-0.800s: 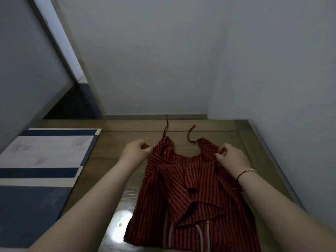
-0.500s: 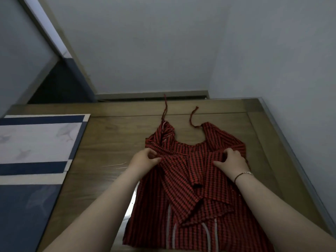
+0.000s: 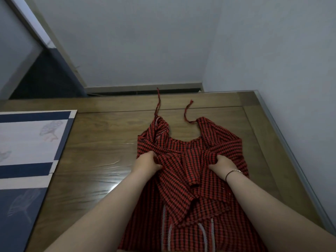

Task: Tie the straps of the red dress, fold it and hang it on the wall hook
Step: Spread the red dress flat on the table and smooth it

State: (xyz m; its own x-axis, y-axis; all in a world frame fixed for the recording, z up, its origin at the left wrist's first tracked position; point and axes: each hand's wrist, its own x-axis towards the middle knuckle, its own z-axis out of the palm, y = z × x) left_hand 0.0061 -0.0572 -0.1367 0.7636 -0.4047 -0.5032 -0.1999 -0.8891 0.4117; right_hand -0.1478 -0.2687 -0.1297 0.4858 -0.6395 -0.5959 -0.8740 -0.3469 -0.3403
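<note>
The red checked dress (image 3: 189, 180) lies flat on the wooden table (image 3: 101, 142), neckline pointing away from me. Its two thin straps (image 3: 158, 102) trail loose and untied toward the far wall. My left hand (image 3: 147, 163) pinches a bunch of fabric at the dress's left side, around waist level. My right hand (image 3: 224, 164), with a thin bracelet at the wrist, grips the fabric on the right side at the same height. White cords (image 3: 170, 235) hang over the lower part of the dress. No wall hook is in view.
A blue and white patterned mat (image 3: 32, 153) covers the table's left part. Grey walls close in behind and to the right, where the table's glass edge (image 3: 283, 142) runs. A dark opening (image 3: 45, 79) shows at the far left.
Both hands slid from the dress's shoulders down toward me to its waist and took hold of the fabric there. The head camera tilted downward.
</note>
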